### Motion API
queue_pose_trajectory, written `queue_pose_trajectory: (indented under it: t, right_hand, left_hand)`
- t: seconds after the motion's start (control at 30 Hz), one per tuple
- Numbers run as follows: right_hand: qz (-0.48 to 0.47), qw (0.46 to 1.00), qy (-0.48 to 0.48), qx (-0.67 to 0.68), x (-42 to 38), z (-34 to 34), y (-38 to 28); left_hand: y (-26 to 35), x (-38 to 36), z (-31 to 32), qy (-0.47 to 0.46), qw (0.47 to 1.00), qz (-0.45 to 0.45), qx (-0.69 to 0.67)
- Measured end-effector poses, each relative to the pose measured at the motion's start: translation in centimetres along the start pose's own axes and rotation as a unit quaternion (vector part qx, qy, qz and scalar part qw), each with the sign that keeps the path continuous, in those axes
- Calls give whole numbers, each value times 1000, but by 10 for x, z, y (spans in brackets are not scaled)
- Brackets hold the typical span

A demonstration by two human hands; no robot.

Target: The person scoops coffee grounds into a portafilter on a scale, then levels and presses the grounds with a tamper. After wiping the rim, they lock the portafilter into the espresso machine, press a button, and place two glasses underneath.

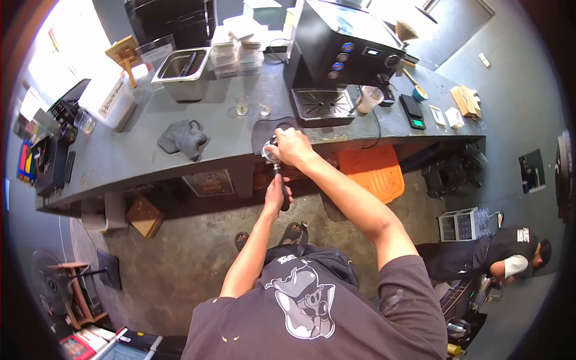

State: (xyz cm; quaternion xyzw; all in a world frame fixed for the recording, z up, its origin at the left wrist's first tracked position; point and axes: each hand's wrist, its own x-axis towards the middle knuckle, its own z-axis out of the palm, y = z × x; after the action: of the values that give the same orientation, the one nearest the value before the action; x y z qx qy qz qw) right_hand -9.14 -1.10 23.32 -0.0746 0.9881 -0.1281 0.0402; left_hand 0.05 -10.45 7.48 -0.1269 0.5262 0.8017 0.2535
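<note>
**Black-handled, round metal portafilter (pixel 284 203) in two hands, front-left of the black, box-shaped espresso machine (pixel 336 48)**

Farthest left of the machine, on the grey counter (pixel 225 135), lies a crumpled dark-grey cloth (pixel 183 139). Closer to the machine, two small clear drinking glasses (pixel 241 105) (pixel 265 108) stand near each other.

In front of the machine and a little to its left, at the counter's front edge, is the portafilter, its head away from the person and its handle toward them. The left hand (pixel 276 193) has its fingers wrapped around the handle. The right hand (pixel 292 146) bends over the head, thumb by the rim; its palm side is hidden, so I cannot tell whether it grips the rim or a separate small piece there.

The portafilter should handle as stiff and fairly heavy, with most weight in the metal head — likely to tip that way if held loosely. The handle is the surest place to take hold; the smooth metal could be slippery or hot.

At the machine's right front stands a translucent plastic jug (pixel 370 101), and farther right a flat black scale with a green display (pixel 413 112).
</note>
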Motion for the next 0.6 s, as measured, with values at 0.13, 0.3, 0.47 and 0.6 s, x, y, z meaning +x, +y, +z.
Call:
queue_pose_trajectory:
  t: [0.13, 0.3, 0.47, 0.6]
  right_hand:
    - [7, 998, 10, 65, 4, -8, 18]
    - [1, 994, 66, 93, 12, -33, 44]
    - [18, 999, 37, 30, 24, -16, 56]
    - [-36, 989, 71, 124, 37, 19, 70]
  left_hand:
    - [9, -7, -5, -8, 1000, -11, 2]
    - [10, -6, -7, -8, 1000, -12, 7]
    - [10, -7, -6, -4, 1000, -26, -13]
    - [9, -4, -10, 3, 1000, -5, 21]
